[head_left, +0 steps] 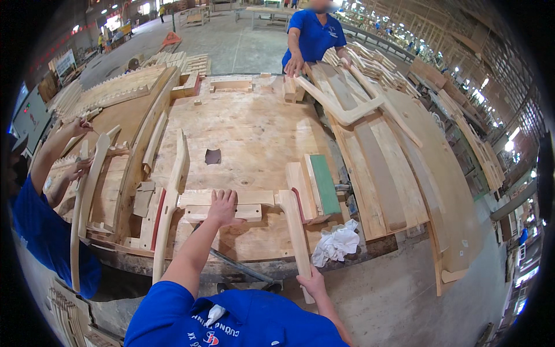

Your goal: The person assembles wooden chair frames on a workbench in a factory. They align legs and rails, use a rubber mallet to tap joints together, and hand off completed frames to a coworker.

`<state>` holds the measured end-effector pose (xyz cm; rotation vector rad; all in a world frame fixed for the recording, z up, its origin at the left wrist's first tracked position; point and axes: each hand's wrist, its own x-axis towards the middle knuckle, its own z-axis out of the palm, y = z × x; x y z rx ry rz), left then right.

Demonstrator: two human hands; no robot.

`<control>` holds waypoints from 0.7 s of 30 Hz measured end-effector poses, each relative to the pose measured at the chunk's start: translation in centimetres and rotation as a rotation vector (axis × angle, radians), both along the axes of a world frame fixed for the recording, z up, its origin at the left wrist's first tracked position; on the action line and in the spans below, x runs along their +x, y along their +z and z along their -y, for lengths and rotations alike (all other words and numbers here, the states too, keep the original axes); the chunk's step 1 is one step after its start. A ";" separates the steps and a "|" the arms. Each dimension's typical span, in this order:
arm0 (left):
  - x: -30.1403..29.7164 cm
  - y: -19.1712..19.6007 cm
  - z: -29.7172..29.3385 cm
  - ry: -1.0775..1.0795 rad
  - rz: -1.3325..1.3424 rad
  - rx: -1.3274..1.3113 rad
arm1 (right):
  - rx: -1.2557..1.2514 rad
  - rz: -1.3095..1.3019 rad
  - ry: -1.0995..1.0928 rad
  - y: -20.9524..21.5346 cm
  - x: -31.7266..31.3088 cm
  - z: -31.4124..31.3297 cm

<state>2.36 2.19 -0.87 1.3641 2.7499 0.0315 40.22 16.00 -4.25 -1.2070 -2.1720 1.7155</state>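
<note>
My left hand (224, 208) lies over a pale wooden crossrail (254, 198), fingers stretched forward and thumb out to the side. Under it, a shorter wooden block with dark holes (247, 212) sits along the rail's near side. My right hand (314, 282) is closed around the near end of a curved wooden leg (295, 228), whose far end meets or nearly meets the rail's right end. At the rail's left end stands another long, bent wooden leg (167, 217). A red-edged stop (158, 220) borders that leg, and a green-topped wooden block (325, 184) stands right of the crossrail.
The plywood worktable (248, 133) has a dark square patch (213, 157). A crumpled white cloth (336, 243) lies at its right front. A co-worker (315, 32) handles a bent wooden frame (352, 113) at the far right; another person (49, 231) holds curved pieces at left. A dark hose (234, 261) runs along the near edge.
</note>
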 end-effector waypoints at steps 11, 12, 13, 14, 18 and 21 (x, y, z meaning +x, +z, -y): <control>-0.9 -1.3 1.6 -0.008 0.009 0.035 | -0.058 -0.017 -0.038 -0.2 -1.1 2.1; -0.7 -1.1 1.5 -0.018 0.013 0.053 | -0.100 -0.008 -0.058 -0.1 -1.0 2.2; -0.7 -0.9 1.7 -0.031 0.018 0.072 | -0.088 -0.020 -0.037 -0.2 -1.1 2.5; -0.5 -0.7 1.7 -0.032 0.035 0.064 | -0.074 -0.031 -0.028 -0.1 -0.9 2.7; -1.0 -0.5 1.8 -0.040 0.027 0.066 | -0.107 -0.036 -0.065 0.2 -1.4 3.5; -1.0 -1.8 1.8 -0.029 0.030 0.101 | -0.055 0.039 -0.030 2.0 -2.6 3.8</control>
